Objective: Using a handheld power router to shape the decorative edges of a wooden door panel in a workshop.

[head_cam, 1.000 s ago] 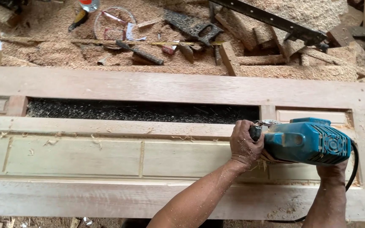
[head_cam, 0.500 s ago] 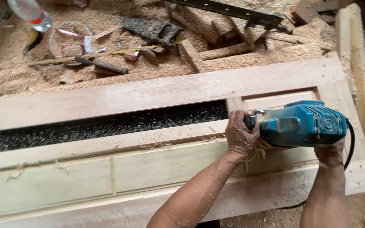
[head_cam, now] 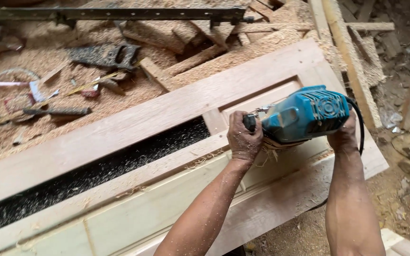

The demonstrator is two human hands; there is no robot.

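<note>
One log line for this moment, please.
left hand: grips front knob | right hand: holds rear | tool: blue planer on wooden door frame | sawdust around

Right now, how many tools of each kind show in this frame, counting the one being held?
Blue handheld power planer with black cord, gripped by left hand and right hand: 1
Dark-bladed handsaw lying on the sawdust: 1
Long dark metal bar clamp along the top: 1
Total: 3
</note>
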